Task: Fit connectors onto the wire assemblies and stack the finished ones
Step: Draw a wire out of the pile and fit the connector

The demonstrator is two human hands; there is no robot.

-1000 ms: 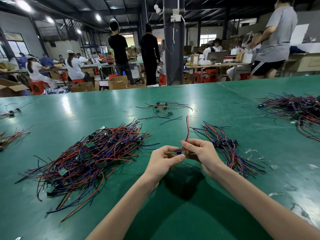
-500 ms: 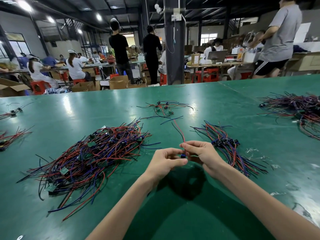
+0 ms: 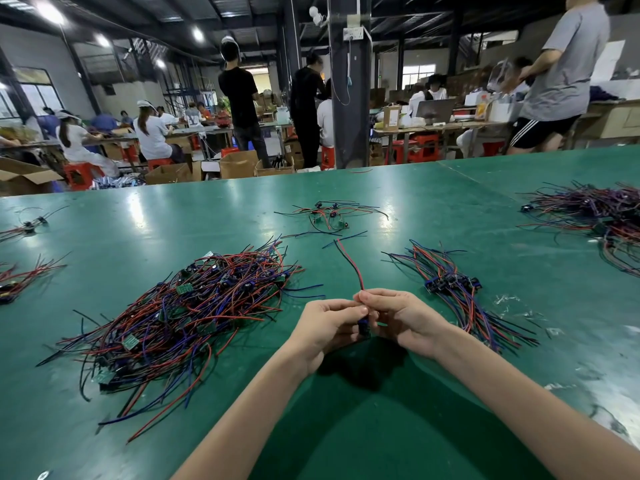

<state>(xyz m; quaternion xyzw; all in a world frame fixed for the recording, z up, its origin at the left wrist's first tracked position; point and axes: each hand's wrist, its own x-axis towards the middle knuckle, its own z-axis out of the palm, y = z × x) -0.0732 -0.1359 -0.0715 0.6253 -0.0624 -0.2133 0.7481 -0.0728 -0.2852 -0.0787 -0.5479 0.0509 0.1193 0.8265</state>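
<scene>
Two bare arms reach out over the near edge of the green table (image 3: 346,438). The hands meet a little way in from that edge, near the middle. The left hand (image 3: 325,329) has its fingers curled in and holds a small dark blue connector (image 3: 363,329). The right hand (image 3: 407,317) touches the left one, and its thumb and first finger pinch a thin red and dark wire (image 3: 349,263) just above the connector. The wire sticks up from the fingers and bends away toward the far edge. Its loose end is in the air.

To the left of the hands is a big messy pile of wires (image 3: 187,313), red, blue and black, with little green boards mixed in. To the right of the hands is a neater bunch of wires (image 3: 457,289) lying side by side. Their dark blue plugs sit together in the middle of it. A few pale scraps (image 3: 509,299) lie just past that bunch.

Farther back, near the middle of the table, is a small loose bunch (image 3: 329,214) of wires. At the left edge are two little bunches (image 3: 20,282), and another large pile (image 3: 595,216) lies by the right edge.

Past the far edge stands a dark pillar (image 3: 349,81). People stand or sit at other tables, with cardboard boxes and red stools on the floor.
</scene>
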